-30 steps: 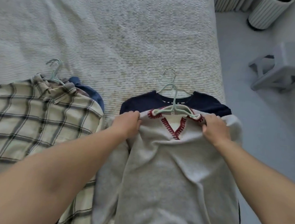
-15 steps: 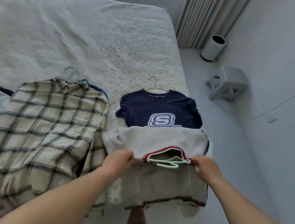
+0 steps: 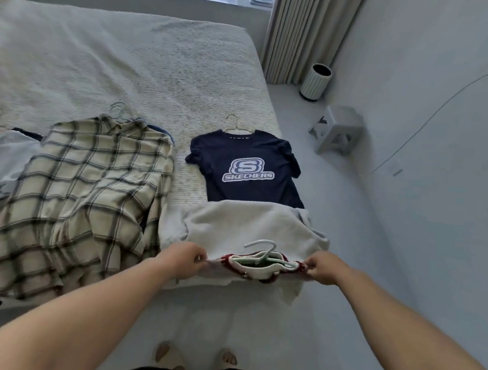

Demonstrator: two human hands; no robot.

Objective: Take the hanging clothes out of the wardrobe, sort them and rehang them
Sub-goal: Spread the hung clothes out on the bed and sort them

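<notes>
grey sweater [image 3: 251,224], red-trimmed neck, pale hanger [image 3: 263,253] inside, pinched by both hands

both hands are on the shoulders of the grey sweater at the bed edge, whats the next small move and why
Probably lift it straight up, clear of the bed. The left hand and right hand each pinch a shoulder of the grey sweater, its pale hanger is inside the red-trimmed collar, and its body lies over the hem of the navy Skechers T-shirt.

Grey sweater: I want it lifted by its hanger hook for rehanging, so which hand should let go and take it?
Probably the right hand: the hanger hook sits nearer it, while the left hand keeps pinching the grey sweater.
</notes>
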